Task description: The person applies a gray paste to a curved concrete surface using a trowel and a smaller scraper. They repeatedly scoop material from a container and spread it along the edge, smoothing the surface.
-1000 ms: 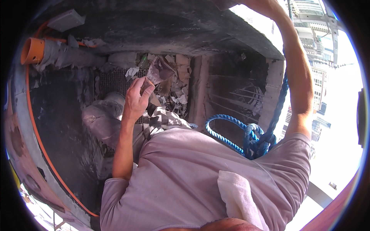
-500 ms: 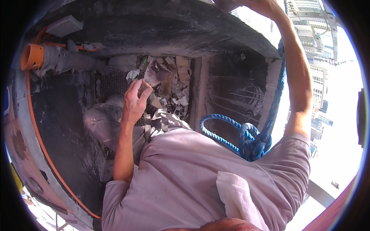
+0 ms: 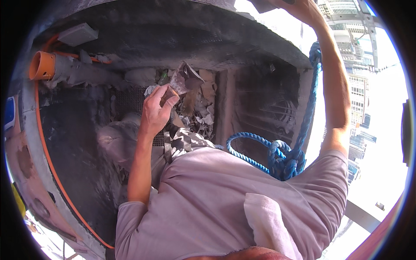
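Observation:
My left hand [image 3: 157,108] is in front of me at the middle left. Its thumb and fingers are closed on the narrow end of what looks like a putty knife [image 3: 186,77], whose flat, flared blade is coated in grey-pink dust. At the top right, my right arm is stretched out far ahead. My right hand [image 3: 299,9] is partly cut off by the picture's edge, closed on a dark, flat grey thing [image 3: 262,4]. That thing lies against the sunlit wall top, and its kind is hidden.
Dark panels wall in this dusty platform. Torn paper scraps [image 3: 201,108] lie on its mesh floor. A knotted blue rope [image 3: 286,160] hangs at my right, beside a steep drop to buildings [image 3: 357,95]. Left are an orange pipe end [image 3: 42,66] and an orange cable [image 3: 52,167].
My left hand has shifted slightly right with the putty knife, whose blade has turned a little. The right hand remains at the top edge, and the view has moved slightly.

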Demonstrator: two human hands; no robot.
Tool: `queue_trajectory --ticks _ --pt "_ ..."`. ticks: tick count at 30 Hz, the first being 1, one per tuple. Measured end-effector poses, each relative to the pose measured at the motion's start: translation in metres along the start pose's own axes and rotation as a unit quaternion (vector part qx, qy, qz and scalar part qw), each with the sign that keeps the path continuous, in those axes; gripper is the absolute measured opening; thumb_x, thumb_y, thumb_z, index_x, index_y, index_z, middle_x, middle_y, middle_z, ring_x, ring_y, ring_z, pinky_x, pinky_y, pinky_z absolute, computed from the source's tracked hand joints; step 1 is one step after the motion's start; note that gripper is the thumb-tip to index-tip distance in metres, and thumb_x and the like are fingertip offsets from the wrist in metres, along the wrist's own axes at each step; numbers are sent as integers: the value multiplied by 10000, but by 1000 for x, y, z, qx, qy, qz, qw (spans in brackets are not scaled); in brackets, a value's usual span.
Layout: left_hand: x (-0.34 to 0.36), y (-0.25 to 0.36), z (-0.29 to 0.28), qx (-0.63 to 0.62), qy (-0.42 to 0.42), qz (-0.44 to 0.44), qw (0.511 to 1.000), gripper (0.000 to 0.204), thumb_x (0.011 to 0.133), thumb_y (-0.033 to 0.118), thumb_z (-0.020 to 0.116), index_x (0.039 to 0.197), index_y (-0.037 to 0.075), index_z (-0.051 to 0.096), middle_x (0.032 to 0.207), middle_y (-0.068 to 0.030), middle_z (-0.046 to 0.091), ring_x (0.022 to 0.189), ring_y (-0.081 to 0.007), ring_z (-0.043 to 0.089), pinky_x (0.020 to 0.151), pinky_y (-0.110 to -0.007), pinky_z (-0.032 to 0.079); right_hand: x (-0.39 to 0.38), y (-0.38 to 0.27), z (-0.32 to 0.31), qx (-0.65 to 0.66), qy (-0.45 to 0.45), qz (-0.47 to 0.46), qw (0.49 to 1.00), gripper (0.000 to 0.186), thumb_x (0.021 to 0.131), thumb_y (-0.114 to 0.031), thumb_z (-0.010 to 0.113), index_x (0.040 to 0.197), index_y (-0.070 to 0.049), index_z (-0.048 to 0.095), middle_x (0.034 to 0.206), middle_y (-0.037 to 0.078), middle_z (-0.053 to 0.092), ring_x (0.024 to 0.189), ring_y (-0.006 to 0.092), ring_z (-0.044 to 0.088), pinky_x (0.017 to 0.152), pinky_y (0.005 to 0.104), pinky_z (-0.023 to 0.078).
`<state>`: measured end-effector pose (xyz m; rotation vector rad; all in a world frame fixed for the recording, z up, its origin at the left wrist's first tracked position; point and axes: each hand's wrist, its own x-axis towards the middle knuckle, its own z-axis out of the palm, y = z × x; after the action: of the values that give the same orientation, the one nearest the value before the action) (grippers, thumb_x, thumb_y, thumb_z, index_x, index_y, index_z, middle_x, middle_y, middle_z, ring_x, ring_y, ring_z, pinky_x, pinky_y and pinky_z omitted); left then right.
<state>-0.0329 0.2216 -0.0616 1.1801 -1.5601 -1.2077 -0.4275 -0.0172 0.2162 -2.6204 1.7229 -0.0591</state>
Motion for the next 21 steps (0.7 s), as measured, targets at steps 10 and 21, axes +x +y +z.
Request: queue_trajectory --ticks 10,21 --pt "78 51 27 -231 -88 22 969 383 1025 162 849 1338 -26 732 1046 -42 744 962 -150 706 886 -336 564 -45 -99 23 159 -147 -54 975 499 1080 -538 743 1188 -55 805 1074 89 794 1013 210 738 947 366 561" --pt "20 5 6 -151 -44 -40 987 378 1053 196 836 1346 -21 737 1097 -40 780 1009 -110 678 915 -301 553 -53 -9 -11 58 4 126 990 249 1005 -301 861 1064 -60 841 987 83 821 927 194 765 835 390 602"
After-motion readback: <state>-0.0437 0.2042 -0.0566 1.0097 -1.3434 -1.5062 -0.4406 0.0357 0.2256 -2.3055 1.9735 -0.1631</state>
